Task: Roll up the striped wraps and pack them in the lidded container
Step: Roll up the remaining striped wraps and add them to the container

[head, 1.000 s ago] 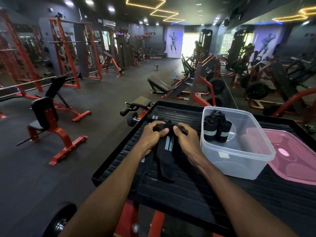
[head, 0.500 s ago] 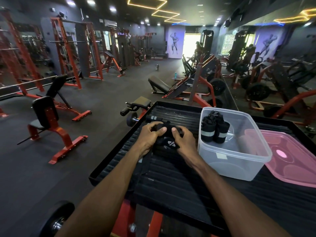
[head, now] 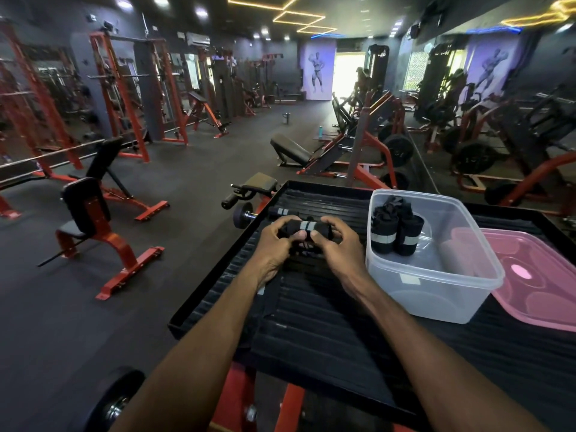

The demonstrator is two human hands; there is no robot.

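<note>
While both hands curl round it, striped wrap (head: pixel 304 227) btwn thumbs & fingers (head: pixel 282 220), left hand (head: pixel 274 244), right hand (head: pixel 338 244)

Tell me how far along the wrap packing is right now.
Done: two rolled wraps stand upright in the clear container. In hand: the left hand and right hand grip a third striped wrap, mostly rolled. Left: another wrap lies behind on the black platform, and the pink lid is off, beside the container.
</note>
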